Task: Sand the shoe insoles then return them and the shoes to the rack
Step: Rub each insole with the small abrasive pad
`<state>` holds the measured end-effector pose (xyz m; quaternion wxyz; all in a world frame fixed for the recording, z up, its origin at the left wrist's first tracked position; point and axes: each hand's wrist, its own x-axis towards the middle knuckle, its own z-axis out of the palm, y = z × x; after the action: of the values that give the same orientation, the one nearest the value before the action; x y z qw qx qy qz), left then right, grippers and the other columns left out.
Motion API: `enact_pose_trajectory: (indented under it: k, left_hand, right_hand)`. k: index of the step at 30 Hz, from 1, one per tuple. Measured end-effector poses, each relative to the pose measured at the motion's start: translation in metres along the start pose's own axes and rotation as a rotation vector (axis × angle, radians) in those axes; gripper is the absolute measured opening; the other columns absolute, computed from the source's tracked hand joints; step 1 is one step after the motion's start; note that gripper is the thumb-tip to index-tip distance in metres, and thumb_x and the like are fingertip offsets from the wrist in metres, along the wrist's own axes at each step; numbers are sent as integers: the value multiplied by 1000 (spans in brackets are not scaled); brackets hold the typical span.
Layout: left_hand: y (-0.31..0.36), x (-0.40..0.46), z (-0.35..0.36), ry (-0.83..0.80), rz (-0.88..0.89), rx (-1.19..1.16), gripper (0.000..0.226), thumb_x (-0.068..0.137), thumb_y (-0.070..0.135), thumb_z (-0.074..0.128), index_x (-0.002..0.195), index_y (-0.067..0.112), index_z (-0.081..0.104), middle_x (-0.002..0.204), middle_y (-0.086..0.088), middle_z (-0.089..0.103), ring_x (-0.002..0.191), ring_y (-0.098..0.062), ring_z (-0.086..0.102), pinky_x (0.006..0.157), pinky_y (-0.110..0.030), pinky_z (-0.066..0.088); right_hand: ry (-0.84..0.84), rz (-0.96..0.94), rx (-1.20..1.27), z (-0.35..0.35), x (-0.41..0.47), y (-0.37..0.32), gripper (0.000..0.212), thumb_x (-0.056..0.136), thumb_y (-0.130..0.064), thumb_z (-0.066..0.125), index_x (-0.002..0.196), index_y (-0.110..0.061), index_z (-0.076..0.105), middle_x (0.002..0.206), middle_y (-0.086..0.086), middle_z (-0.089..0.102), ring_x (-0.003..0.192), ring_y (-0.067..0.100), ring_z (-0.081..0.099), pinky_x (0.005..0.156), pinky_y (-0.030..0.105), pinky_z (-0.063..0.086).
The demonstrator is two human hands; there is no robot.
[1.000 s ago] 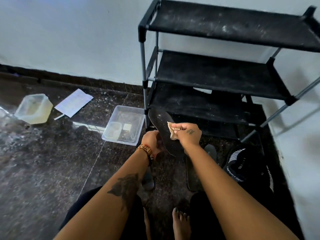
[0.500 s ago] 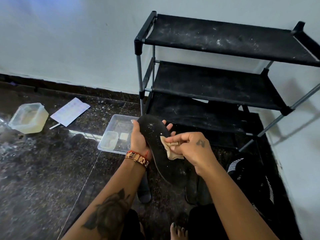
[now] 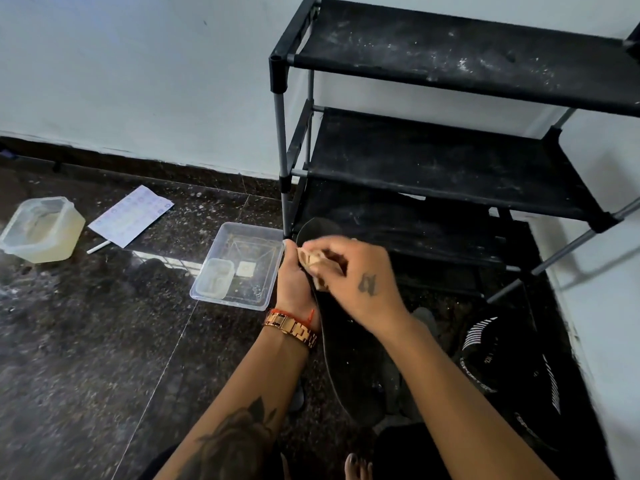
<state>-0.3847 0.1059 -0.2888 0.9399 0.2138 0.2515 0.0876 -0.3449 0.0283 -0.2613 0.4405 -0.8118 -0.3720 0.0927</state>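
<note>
The left hand (image 3: 294, 282) grips the black insole (image 3: 346, 358) before the rack (image 3: 450, 161); the right hand (image 3: 360, 282) pinches sandpaper (image 3: 313, 263) on its far end. Sanding seems underway; next, probably rubbing nearer parts.

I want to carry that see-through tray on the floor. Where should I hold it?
Hold the clear tray by its rim, with your hands on its two short ends, coming down from above. It lies flat on the floor, open side up, and the rim sticks out all round like a lip for fingers. Keep it level: a small container and a pale square piece sit loose inside.
</note>
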Motion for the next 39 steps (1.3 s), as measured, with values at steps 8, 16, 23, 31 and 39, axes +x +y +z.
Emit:
enact_pose_trajectory:
  k: [8, 16, 23, 31, 39]
  left_hand:
    - [-3, 2, -3, 49, -21, 60, 75, 97, 56, 13, 100, 4, 66, 89, -17, 72, 76, -25, 72, 67, -32, 57]
    - [-1, 3, -3, 103, -13, 37, 65, 98, 53, 17, 98, 5, 61, 84, -15, 71, 71, -21, 72, 72, -33, 52]
    - [1, -1, 2, 84, -95, 93, 72, 96, 58, 12, 122, 6, 55, 109, -18, 64, 96, -29, 63, 79, -39, 50]
    - [-2, 2, 2, 118, -12, 10, 72, 100, 48, 21, 68, 11, 75, 67, -9, 71, 59, -17, 70, 59, -27, 57]
    - [2, -2, 2, 62, -120, 100, 69, 97, 56, 12, 110, 8, 60, 87, -15, 73, 74, -25, 72, 64, -36, 56]
  right_hand:
    - [126, 41, -310, -2, 17, 28, 30, 84, -6, 55, 103, -23, 72, 95, 3, 67, 88, 19, 62, 77, 21, 44]
    - [-2, -65, -173, 8, 14, 16, 29, 81, -11, 57, 99, -27, 72, 96, -3, 70, 90, 15, 64, 80, 32, 51]
    - [193, 118, -349, -6, 22, 40, 28, 84, -7, 56, 105, -19, 70, 98, 4, 66, 90, 19, 62, 78, 25, 48]
    - [70, -96, -118, 13, 17, 16, 37, 74, 3, 56, 97, -19, 75, 92, 2, 69, 84, 12, 62, 80, 16, 47]
    - [267, 130, -261, -9, 26, 38, 28, 84, 3, 54, 103, -9, 72, 98, 8, 65, 84, 10, 57, 73, 3, 41]
